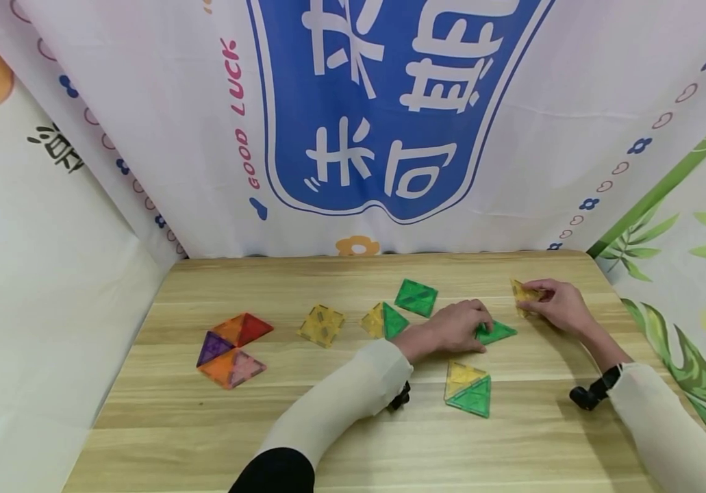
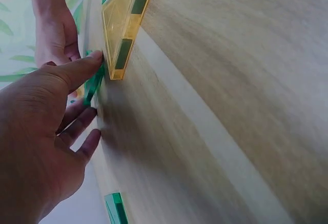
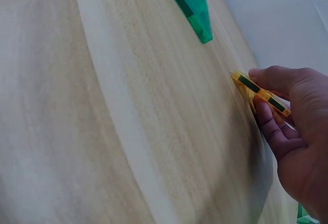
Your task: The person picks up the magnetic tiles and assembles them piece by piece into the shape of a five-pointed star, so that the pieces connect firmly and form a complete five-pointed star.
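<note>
Your left hand (image 1: pixel 454 327) is down on the green triangle tile (image 1: pixel 497 333), which lies flat on the wooden table (image 1: pixel 340 438) right of centre. In the left wrist view your thumb sits against that tile's edge with the other fingers loosely curled beside it, so you're pinching it at the rim.

Just beyond it, your right hand (image 1: pixel 559 305) has the yellow tile (image 1: pixel 525 293) near the table's far right corner. The right wrist view shows it clearly: thumb on top, fingers curled underneath, the tile (image 3: pixel 261 93) gripped by its edge and tilted up off the wood. The two hands are close together but not touching.

Nearer to you sits a yellow and green triangle pair (image 1: pixel 468 389), joined edge to edge and lying flat. Left of your left hand there's another yellow-green pair (image 1: pixel 383 320), with a green square (image 1: pixel 416 297) just behind it. Further left lies a yellow square (image 1: pixel 321 325) on its own. Well apart, at the left side of the table, a cluster of orange, red and purple triangles (image 1: pixel 232 349) lies packed together.

A printed white and blue cloth backdrop (image 1: pixel 389 109) hangs behind the table.
</note>
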Motion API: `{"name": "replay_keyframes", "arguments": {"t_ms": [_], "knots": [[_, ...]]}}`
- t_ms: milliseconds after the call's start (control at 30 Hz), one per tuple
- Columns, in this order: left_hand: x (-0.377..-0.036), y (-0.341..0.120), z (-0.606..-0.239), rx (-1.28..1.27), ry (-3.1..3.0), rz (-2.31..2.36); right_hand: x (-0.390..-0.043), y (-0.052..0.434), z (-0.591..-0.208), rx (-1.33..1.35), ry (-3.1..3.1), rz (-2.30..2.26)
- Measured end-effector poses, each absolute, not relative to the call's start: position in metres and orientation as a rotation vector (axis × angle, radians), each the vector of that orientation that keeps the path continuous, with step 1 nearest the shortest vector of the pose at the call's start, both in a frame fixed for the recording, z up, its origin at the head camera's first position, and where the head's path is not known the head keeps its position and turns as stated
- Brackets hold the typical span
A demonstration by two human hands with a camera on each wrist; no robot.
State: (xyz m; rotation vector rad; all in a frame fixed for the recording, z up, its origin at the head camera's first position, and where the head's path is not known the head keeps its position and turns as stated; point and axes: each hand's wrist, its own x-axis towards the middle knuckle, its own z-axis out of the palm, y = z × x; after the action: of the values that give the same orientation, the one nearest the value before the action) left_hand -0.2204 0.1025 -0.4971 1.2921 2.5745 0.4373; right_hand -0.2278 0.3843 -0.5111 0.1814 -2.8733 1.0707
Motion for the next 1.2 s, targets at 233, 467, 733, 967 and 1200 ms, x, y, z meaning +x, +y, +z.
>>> {"name": "replay_keyframes", "arguments": {"t_ms": [233,467,733,967,1200], "knots": [[-0.221,0.096,-0.495,1.258,2.582,0.619,-0.223,0.384,-0.511,0.147,-2.858,1.141],[-0.222,0.087,-0.494,1.153,2.582,0.789,-0.216,0.380,-0.511,0.134,-2.827,1.228],[-0.222,0.075,-0.496,1.033,2.587,0.975,-0.202,0.367,-0.508,0.125,-2.757,1.375],[-0.216,0.062,-0.494,0.928,2.575,1.096,-0.190,0.350,-0.509,0.177,-2.722,1.430],[-0.211,0.050,-0.497,0.887,2.566,1.151,-0.179,0.331,-0.510,0.222,-2.754,1.529]]}}
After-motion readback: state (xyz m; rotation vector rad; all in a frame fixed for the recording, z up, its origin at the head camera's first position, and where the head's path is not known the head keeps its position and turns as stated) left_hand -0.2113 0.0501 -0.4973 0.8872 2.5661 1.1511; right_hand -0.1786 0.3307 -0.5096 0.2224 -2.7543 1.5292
